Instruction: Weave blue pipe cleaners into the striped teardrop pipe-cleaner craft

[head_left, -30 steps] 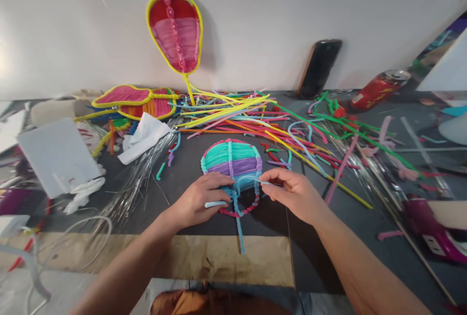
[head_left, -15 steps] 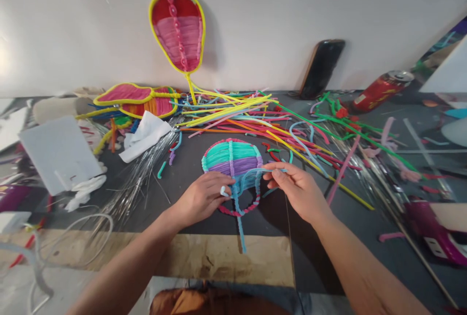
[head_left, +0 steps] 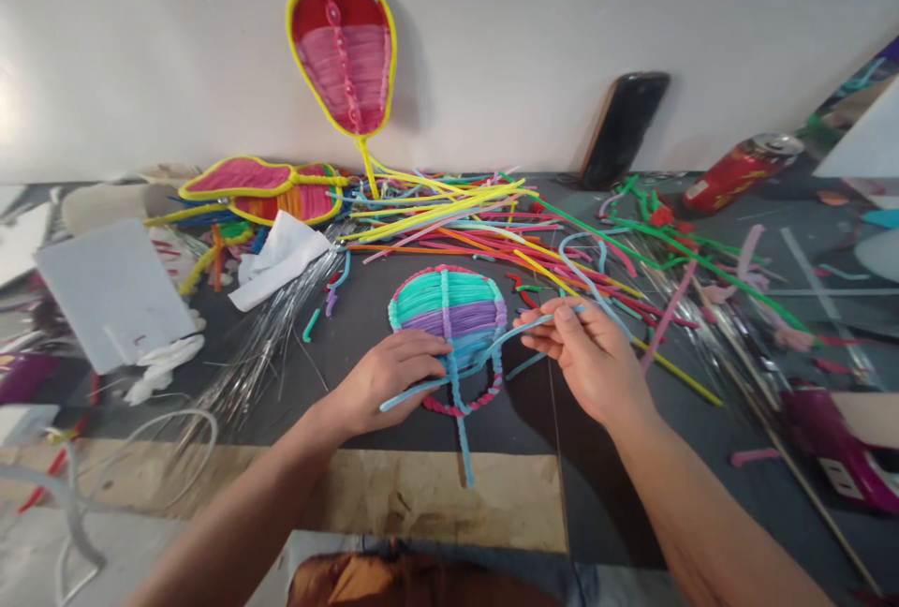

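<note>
An oval frame [head_left: 416, 285] of pipe cleaners lies on the dark table, wound across with teal, purple and light blue rows. Its lower part is open inside a pink rim, and a light blue stem hangs from the bottom. My left hand [head_left: 393, 373] holds the frame by its left edge, fingertips hidden beneath or behind it. A light blue pipe cleaner [head_left: 523, 327] runs from the weave to my right hand [head_left: 590, 354], whose thumb and fingers pinch it near its end. Its other end pokes out leftward over my left hand.
Behind the frame lies a heap of colourful pipe cleaners [head_left: 449, 214]. A finished yellow-rimmed oval [head_left: 342, 54] leans on the wall. A phone [head_left: 624, 131] and a red can [head_left: 741, 174] stand at back right; silver strands [head_left: 273, 345] and white paper [head_left: 116, 298] lie left.
My right hand has moved right and slightly up, drawing the light blue pipe cleaner away from the frame. The loose left end now sticks out straight over my left hand.
</note>
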`<control>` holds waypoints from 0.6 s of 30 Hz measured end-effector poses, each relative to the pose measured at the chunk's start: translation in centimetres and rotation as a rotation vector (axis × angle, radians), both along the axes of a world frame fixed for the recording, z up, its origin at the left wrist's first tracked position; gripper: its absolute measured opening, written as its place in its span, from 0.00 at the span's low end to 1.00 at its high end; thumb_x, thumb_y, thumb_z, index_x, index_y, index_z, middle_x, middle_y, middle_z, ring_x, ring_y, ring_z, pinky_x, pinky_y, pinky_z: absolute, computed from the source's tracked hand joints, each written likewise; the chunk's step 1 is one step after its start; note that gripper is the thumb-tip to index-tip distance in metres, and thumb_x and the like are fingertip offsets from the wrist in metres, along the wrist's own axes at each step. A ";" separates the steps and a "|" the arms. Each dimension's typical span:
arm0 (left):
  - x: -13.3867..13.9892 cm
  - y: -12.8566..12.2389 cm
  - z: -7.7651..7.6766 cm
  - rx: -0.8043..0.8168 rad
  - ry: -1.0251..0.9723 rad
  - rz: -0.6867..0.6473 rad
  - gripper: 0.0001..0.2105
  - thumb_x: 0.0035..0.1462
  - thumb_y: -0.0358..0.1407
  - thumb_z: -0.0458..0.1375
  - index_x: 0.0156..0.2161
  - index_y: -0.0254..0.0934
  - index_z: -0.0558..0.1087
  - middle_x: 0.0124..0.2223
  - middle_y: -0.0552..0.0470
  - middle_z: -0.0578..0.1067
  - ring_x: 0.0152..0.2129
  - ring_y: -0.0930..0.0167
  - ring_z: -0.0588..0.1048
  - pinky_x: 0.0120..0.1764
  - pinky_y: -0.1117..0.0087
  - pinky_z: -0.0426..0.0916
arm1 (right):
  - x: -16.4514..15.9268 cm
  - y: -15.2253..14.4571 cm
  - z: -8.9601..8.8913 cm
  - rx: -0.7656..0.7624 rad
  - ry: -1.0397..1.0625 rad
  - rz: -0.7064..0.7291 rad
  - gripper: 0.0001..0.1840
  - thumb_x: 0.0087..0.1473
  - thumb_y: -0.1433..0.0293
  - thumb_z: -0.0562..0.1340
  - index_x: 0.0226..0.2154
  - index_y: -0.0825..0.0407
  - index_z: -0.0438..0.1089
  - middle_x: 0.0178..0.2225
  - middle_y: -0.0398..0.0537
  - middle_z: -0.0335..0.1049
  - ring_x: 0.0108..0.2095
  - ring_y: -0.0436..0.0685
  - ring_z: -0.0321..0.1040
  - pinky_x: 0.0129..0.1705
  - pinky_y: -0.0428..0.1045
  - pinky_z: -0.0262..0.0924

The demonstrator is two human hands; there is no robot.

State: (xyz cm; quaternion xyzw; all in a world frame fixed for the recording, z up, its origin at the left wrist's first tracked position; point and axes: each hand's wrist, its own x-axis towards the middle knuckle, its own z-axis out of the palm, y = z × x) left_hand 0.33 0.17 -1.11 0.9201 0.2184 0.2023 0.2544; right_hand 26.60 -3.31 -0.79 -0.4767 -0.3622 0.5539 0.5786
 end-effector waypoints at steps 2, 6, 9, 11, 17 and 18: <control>0.0 -0.1 0.3 -0.013 0.011 -0.001 0.09 0.57 0.28 0.54 0.43 0.36 0.70 0.51 0.40 0.73 0.50 0.64 0.70 0.53 0.59 0.63 | 0.2 0.1 0.1 0.048 -0.034 -0.053 0.10 0.56 0.60 0.60 0.34 0.49 0.68 0.32 0.45 0.74 0.36 0.54 0.74 0.39 0.52 0.70; 0.1 -0.3 0.7 -0.017 0.008 0.035 0.13 0.53 0.21 0.50 0.41 0.36 0.70 0.51 0.42 0.73 0.51 0.65 0.69 0.54 0.57 0.62 | 0.7 0.2 0.4 0.174 -0.121 -0.227 0.08 0.58 0.62 0.59 0.35 0.49 0.67 0.31 0.43 0.71 0.34 0.54 0.74 0.39 0.53 0.69; 0.0 -0.4 0.7 -0.008 -0.010 0.080 0.16 0.52 0.19 0.47 0.38 0.36 0.71 0.49 0.43 0.73 0.50 0.65 0.69 0.52 0.58 0.65 | 0.8 0.2 0.5 0.228 -0.177 -0.295 0.08 0.58 0.62 0.58 0.35 0.49 0.67 0.30 0.42 0.69 0.32 0.53 0.73 0.38 0.53 0.69; 0.0 -0.4 0.6 -0.001 -0.012 0.113 0.16 0.52 0.18 0.46 0.37 0.36 0.72 0.48 0.43 0.73 0.49 0.66 0.69 0.50 0.61 0.67 | 0.9 0.1 0.7 0.260 -0.219 -0.326 0.08 0.58 0.62 0.58 0.34 0.50 0.66 0.30 0.42 0.68 0.32 0.53 0.73 0.37 0.53 0.69; 0.2 -0.6 0.8 -0.010 0.023 0.081 0.10 0.56 0.24 0.51 0.38 0.36 0.72 0.46 0.44 0.73 0.49 0.65 0.69 0.52 0.60 0.66 | 1.2 0.3 1.2 0.341 -0.353 -0.477 0.10 0.59 0.61 0.57 0.34 0.51 0.66 0.30 0.42 0.65 0.29 0.52 0.71 0.32 0.49 0.67; 0.2 -0.6 0.8 -0.011 0.037 0.075 0.09 0.56 0.26 0.52 0.39 0.36 0.72 0.46 0.44 0.73 0.49 0.65 0.69 0.52 0.60 0.65 | 1.2 0.3 1.4 0.362 -0.372 -0.516 0.10 0.58 0.62 0.57 0.33 0.51 0.65 0.29 0.41 0.65 0.29 0.51 0.71 0.31 0.49 0.66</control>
